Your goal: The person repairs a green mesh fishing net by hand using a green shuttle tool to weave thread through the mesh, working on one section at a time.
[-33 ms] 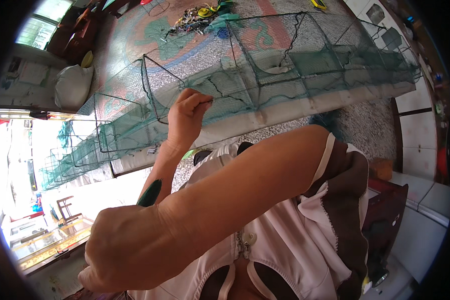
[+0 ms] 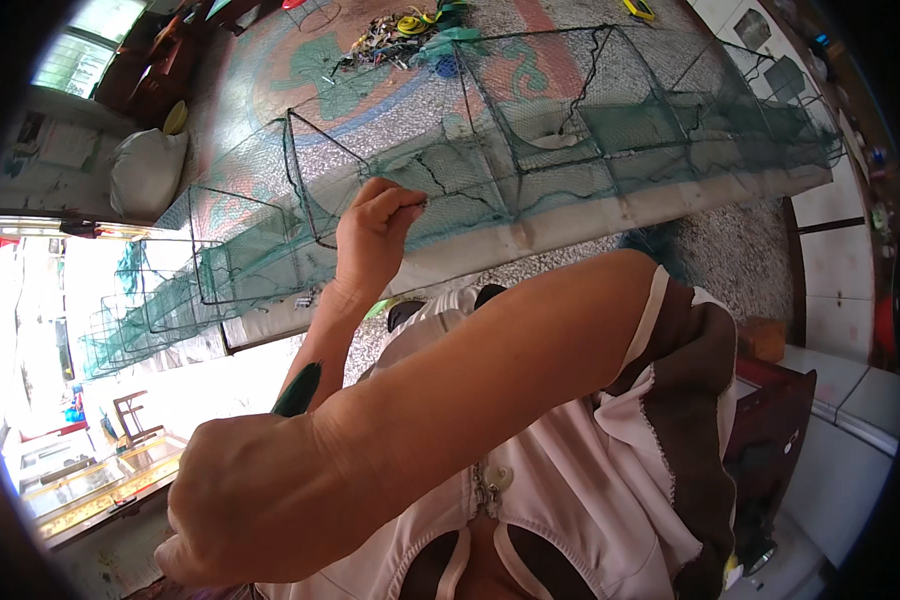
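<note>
A long green mesh net cage (image 2: pixel 620 130) on dark square frames stretches across a pale, bench-like support (image 2: pixel 540 225). My left hand (image 2: pixel 375 225) is raised at its near side, thumb and finger pinched at the mesh. My right forearm crosses in front of my left arm, and my right hand (image 2: pixel 235 490) is curled into a fist at lower left. A slim dark-green object (image 2: pixel 296 388) sticks up from behind the right wrist; whether the fist grips it is hidden, as are the right fingertips.
Behind the cage, a heap of small items and cords (image 2: pixel 395 40) lies on the patterned floor (image 2: pixel 320 70). A white sack (image 2: pixel 145 170) rests at the left wall. Bright openings are at left. A white tiled wall (image 2: pixel 830 260) and dark-red furniture (image 2: pixel 770 430) stand at right.
My right hand has shifted very slightly downward, along with the green object behind its wrist. My left hand and the net look unchanged.
</note>
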